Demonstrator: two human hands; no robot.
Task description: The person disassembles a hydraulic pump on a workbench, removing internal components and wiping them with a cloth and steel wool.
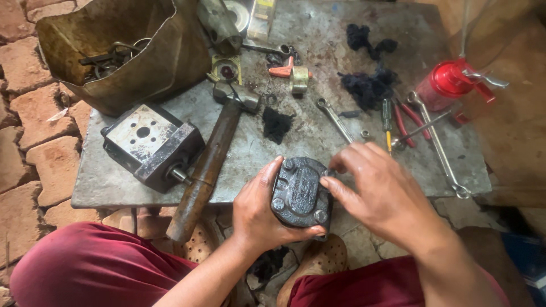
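Low centre of frame: my left hand is wrapped around the dark cast-metal pump housing with bolts at its corners, thumb up along its left edge, fingers curled underneath, grip closed on it. The housing sits at the near edge of the grey, stained metal slab, held over my knees.

My right hand comes in from the lower right. Thumb and forefinger are pinched together at the housing's upper right corner; the other fingers are loosely bent. Whether something small is between the fingertips, I cannot tell.

Left of centre: a long hammer with a rusty brown handle lies diagonally, head toward the slab's middle. Just beside it, at left, a square grey metal block with holes in its top face, a short shaft sticking out toward the handle.

Upper left: a battered tin container holding metal parts.

Upper right: a red oil can with a trigger. Near it, red-handled pliers, a long silver spanner, and a smaller spanner nearer centre. Dark rag scraps are scattered across the top middle.
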